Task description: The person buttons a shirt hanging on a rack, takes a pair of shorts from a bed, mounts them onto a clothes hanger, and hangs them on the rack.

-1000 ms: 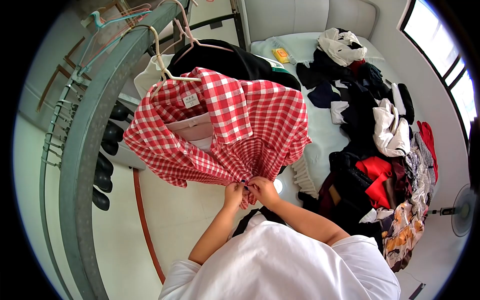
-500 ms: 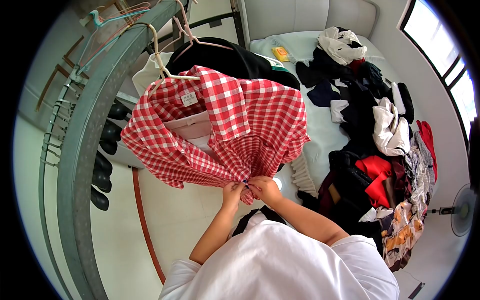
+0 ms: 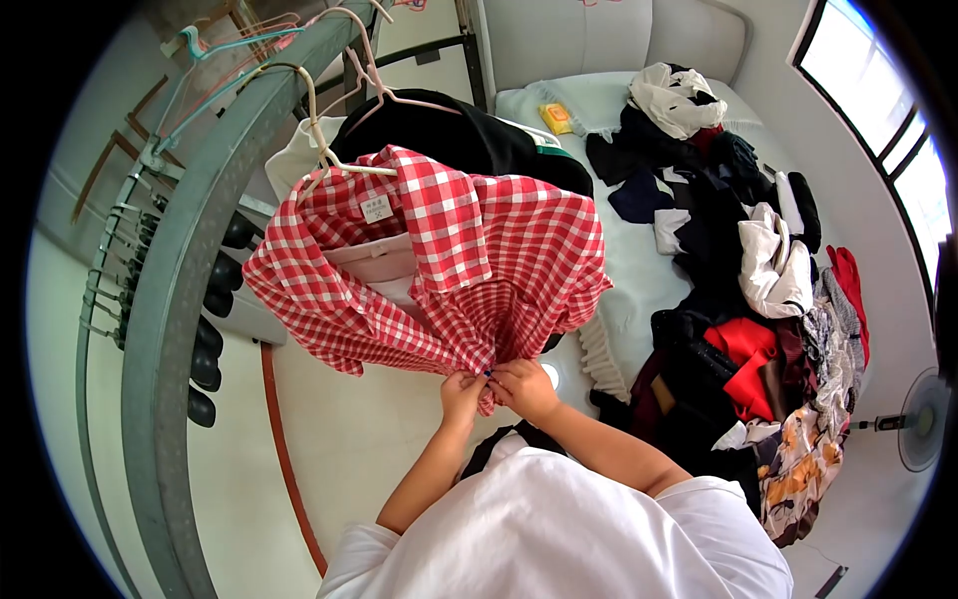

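Note:
A red-and-white checked shirt [image 3: 534, 235] hangs from a cream hanger [image 3: 324, 150] on the rack, its collar spread and a pale label inside the neck. Both hands pinch its front edges together, low on the shirt. My left hand [image 3: 461, 396] grips the cloth from the left, fingers closed. My right hand [image 3: 526, 388] is closed on the shirt just beside it, fingertips almost touching the left ones. A small dark spot shows between the fingertips; what it is I cannot make out. The cloth gathers in folds toward the hands.
A grey metal rack beam [image 3: 160, 329] runs along the left, with a black garment [image 3: 429, 135] hung behind the shirt. On the right, a bed [image 3: 639, 265] bears a heap of clothes [image 3: 714, 250] and a yellow packet [image 3: 556, 118]. A fan [image 3: 923, 419] stands at far right.
Both hands keep their hold on the shirt front, with only slight finger movement. The whole view has shifted a little, and the hands and shirt front sit slightly lower.

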A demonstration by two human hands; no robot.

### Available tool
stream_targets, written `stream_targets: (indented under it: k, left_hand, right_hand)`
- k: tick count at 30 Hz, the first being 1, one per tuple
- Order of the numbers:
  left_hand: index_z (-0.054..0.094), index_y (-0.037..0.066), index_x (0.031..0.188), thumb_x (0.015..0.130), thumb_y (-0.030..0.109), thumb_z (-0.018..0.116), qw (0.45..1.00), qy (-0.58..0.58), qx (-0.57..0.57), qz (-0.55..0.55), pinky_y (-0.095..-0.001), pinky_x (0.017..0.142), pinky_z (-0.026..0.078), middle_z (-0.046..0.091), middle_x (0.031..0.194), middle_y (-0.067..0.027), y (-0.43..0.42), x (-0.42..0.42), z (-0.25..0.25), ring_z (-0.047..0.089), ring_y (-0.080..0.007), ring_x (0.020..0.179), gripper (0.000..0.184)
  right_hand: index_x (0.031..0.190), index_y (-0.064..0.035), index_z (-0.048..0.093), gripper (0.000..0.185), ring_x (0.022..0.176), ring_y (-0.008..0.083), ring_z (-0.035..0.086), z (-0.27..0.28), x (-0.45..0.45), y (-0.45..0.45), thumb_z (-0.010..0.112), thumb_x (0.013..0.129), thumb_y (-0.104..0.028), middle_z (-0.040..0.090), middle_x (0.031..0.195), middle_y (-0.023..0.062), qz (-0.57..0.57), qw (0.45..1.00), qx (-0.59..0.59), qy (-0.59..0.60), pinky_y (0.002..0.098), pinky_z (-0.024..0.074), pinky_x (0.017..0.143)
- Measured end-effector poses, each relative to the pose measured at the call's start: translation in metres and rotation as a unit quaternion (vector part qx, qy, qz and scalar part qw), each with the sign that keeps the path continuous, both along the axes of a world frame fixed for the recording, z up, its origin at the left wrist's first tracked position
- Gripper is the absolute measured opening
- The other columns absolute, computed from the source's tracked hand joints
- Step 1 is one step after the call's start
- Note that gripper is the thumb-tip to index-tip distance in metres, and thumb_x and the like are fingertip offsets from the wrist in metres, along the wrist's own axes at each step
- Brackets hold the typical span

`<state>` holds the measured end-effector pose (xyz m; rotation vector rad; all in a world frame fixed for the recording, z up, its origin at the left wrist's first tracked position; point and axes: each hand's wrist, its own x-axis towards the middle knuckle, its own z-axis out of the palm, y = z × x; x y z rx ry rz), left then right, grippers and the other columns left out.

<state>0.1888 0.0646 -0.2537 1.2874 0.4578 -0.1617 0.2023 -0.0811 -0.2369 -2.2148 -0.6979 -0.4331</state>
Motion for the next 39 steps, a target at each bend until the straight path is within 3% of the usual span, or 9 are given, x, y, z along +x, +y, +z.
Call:
stream_targets:
  k: [9,19,22,24,28,31,33,39]
  left_hand:
    - [0.041,0.001,0.096,0.078,-0.003,0.052,0.999,-0.023,-0.018,0.037,-0.0253,0.063,0.052,0.058,0.083,-0.0107,-0.003,0.0,-0.002,0.059,-0.0154,0.072,0.021]
    - [0.044,0.002,0.097,0.076,-0.003,0.055,0.99,0.024,-0.127,0.06,-0.0275,0.067,0.051,0.057,0.088,-0.0112,-0.001,-0.002,-0.002,0.059,-0.0184,0.079,0.024]
    - [0.045,0.002,0.095,0.076,-0.003,0.055,0.99,0.023,-0.134,0.047,-0.0268,0.066,0.051,0.057,0.088,-0.0112,-0.002,-0.002,0.003,0.059,-0.0182,0.078,0.022]
    - [0.041,0.004,0.084,0.074,-0.006,0.057,0.987,0.023,-0.138,0.082,-0.0202,0.054,0.045,0.055,0.08,-0.0068,-0.009,-0.001,0.013,0.056,-0.0114,0.066,0.021]
    - [0.04,0.004,0.084,0.075,-0.006,0.057,0.99,0.006,-0.13,0.047,-0.0212,0.055,0.046,0.055,0.08,-0.0076,-0.003,-0.002,0.003,0.056,-0.0118,0.066,0.021]
    - [0.041,0.002,0.088,0.075,-0.006,0.057,0.992,0.002,-0.104,0.065,-0.0232,0.06,0.049,0.056,0.084,-0.0099,-0.005,-0.003,0.006,0.058,-0.0143,0.071,0.022]
    - [0.043,0.0,0.101,0.077,-0.004,0.054,0.994,0.006,-0.096,0.053,-0.0274,0.068,0.051,0.058,0.087,-0.0124,-0.003,-0.005,0.006,0.059,-0.0183,0.078,0.027]
    - [0.046,0.001,0.101,0.079,-0.003,0.051,0.983,0.019,-0.172,0.056,-0.0295,0.074,0.051,0.058,0.093,-0.0119,0.001,-0.007,0.005,0.059,-0.0196,0.083,0.023]
  right_hand:
    - [0.078,-0.0069,0.064,0.013,0.078,0.0203,0.058,0.001,-0.001,0.0,0.063,0.068,-0.014,0.062,0.087,0.0049,0.011,1.0,-0.016,-0.018,0.0325,0.0446,0.07]
    - [0.08,-0.0049,0.063,0.014,0.08,0.0221,0.057,-0.005,0.0,0.0,0.061,0.068,-0.013,0.061,0.087,0.0064,0.03,0.999,0.026,0.006,0.0327,0.0452,0.072]
    - [0.079,-0.003,0.063,0.014,0.078,0.0243,0.058,-0.004,-0.001,0.0,0.063,0.065,-0.007,0.061,0.085,0.0084,0.031,0.996,0.075,0.027,0.0336,0.0466,0.07]
    - [0.078,-0.002,0.063,0.014,0.077,0.0255,0.058,-0.003,-0.001,0.001,0.064,0.064,-0.003,0.061,0.084,0.0096,0.03,0.992,0.115,0.051,0.034,0.0474,0.069]
    - [0.078,-0.0014,0.063,0.014,0.076,0.0259,0.059,0.0,-0.002,0.001,0.064,0.064,-0.001,0.062,0.084,0.0108,0.016,0.986,0.141,0.089,0.033,0.0483,0.068]
    - [0.078,-0.0017,0.063,0.013,0.077,0.0256,0.059,-0.003,-0.003,0.001,0.064,0.065,-0.001,0.062,0.084,0.0109,0.011,0.982,0.151,0.109,0.0327,0.0483,0.068]
    - [0.078,-0.0019,0.063,0.014,0.078,0.0255,0.059,-0.005,-0.003,0.0,0.064,0.065,-0.001,0.062,0.084,0.0108,0.01,0.982,0.155,0.105,0.0326,0.0483,0.068]
    - [0.082,-0.0029,0.062,0.016,0.078,0.0245,0.059,-0.004,-0.001,-0.004,0.064,0.066,-0.006,0.062,0.088,0.0087,0.042,0.994,0.096,0.015,0.0332,0.0476,0.068]
